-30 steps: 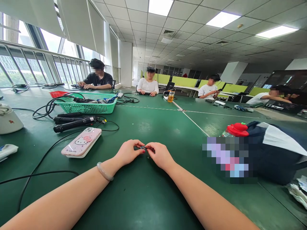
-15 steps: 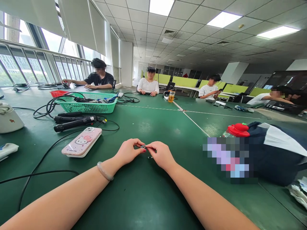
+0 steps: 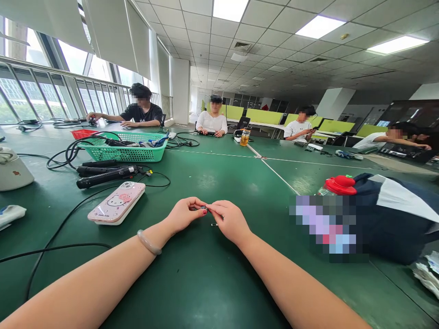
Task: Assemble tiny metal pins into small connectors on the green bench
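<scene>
Just above the middle of the green table [image 3: 192,283], both my hands meet over a small dark-and-silver piece [image 3: 203,208]. My left hand [image 3: 183,215] is closed, pinching the piece between thumb and fingers. At its right end, my right hand [image 3: 229,220] is closed too, its fingertips pressed together against the piece. Fingers cover most of it, so its exact kind does not show. A tiny silver and dark rectangular part [image 3: 214,225] lies on the tabletop under my right hand, apart from the fingers.
A pink phone [image 3: 117,202] lies left, near black handles [image 3: 106,177], cables and a green basket [image 3: 126,153]. To the right are a red-lidded bottle [image 3: 340,185] and a dark bag [image 3: 394,224]. Several people sit around the table, and a drink bottle [image 3: 244,137] stands farther back.
My right fingertips have shifted slightly and now cover more of the small piece. Both hands stay in nearly the same place; the silver part on the table has not moved.
</scene>
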Demonstrator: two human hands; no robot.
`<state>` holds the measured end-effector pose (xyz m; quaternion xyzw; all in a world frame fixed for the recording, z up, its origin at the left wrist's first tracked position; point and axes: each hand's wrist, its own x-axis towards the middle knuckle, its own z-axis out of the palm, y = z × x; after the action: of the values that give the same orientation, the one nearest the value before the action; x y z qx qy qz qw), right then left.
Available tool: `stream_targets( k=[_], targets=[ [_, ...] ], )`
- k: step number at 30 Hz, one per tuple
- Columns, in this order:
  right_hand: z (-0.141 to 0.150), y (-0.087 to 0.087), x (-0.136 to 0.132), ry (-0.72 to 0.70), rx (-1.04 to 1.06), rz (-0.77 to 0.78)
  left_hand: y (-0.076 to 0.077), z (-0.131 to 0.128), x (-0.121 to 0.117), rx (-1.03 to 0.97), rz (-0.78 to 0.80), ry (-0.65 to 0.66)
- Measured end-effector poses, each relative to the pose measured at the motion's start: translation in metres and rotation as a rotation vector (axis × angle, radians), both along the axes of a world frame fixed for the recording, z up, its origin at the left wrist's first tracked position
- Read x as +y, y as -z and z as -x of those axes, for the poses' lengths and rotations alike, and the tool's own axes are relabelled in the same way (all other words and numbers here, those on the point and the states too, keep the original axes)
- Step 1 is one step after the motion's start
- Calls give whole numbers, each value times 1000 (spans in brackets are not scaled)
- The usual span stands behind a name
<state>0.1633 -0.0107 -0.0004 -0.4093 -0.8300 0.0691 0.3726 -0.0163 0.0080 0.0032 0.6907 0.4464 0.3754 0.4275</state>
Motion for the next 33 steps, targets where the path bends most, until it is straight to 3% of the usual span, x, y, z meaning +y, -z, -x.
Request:
stream_targets(
  k=[3, 6, 11, 19, 33],
  targets=[
    [-3, -3, 1, 23, -16, 38, 1, 0, 1, -8, 14, -8],
    [-9, -5, 3, 81, -84, 192, 1, 1, 1, 24, 28, -31],
    [-16, -1, 7, 24, -187, 375, 3, 1, 3, 61, 28, -44],
    [-8, 1, 7, 74, -213, 417, 4, 1, 2, 49, 2, -34],
    [-15, -3, 8, 38, -184, 463, 3, 1, 2, 90, -18, -32]
  ],
)
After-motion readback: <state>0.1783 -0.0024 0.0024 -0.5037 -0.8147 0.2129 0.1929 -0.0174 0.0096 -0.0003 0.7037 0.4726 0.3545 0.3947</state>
